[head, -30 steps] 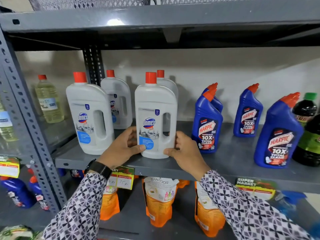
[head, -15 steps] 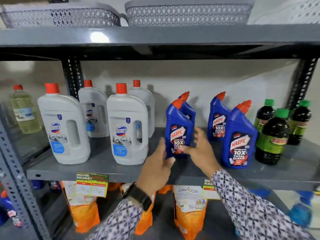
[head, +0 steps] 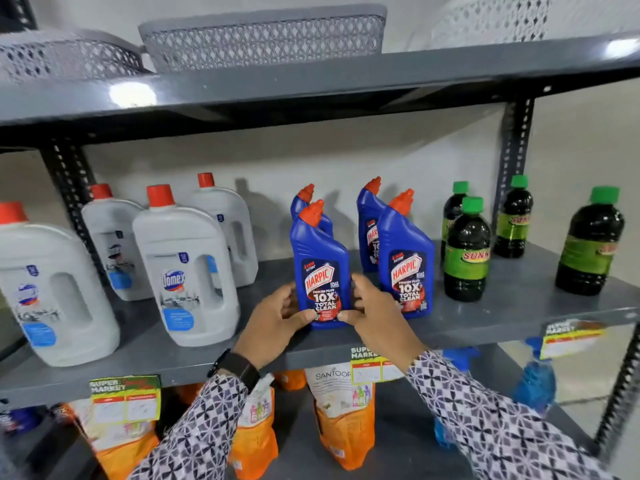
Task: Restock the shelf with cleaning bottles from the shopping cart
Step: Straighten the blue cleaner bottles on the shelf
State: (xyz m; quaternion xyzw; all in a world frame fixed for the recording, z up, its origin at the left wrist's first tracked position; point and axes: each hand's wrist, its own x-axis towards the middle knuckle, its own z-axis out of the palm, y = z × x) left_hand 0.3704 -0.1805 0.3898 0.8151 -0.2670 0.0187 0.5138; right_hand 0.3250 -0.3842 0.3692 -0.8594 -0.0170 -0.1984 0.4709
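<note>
A blue Harpic bottle with an orange-red cap stands upright near the front edge of the grey shelf. My left hand grips its lower left side and my right hand grips its lower right side, thumbs on the label. A second front Harpic bottle stands just to the right, with two more behind. Several white Domex bottles with red caps stand to the left. No shopping cart is in view.
Dark bottles with green caps stand at the shelf's right end. Grey mesh baskets sit on the top shelf. Orange refill pouches fill the shelf below. Price tags hang from the shelf edge. A black upright stands at the right rear.
Both hands let go of the white Domex bottle, moved right and closed on the front blue Harpic bottle. The view shifted right, bringing more green-capped bottles into sight.
</note>
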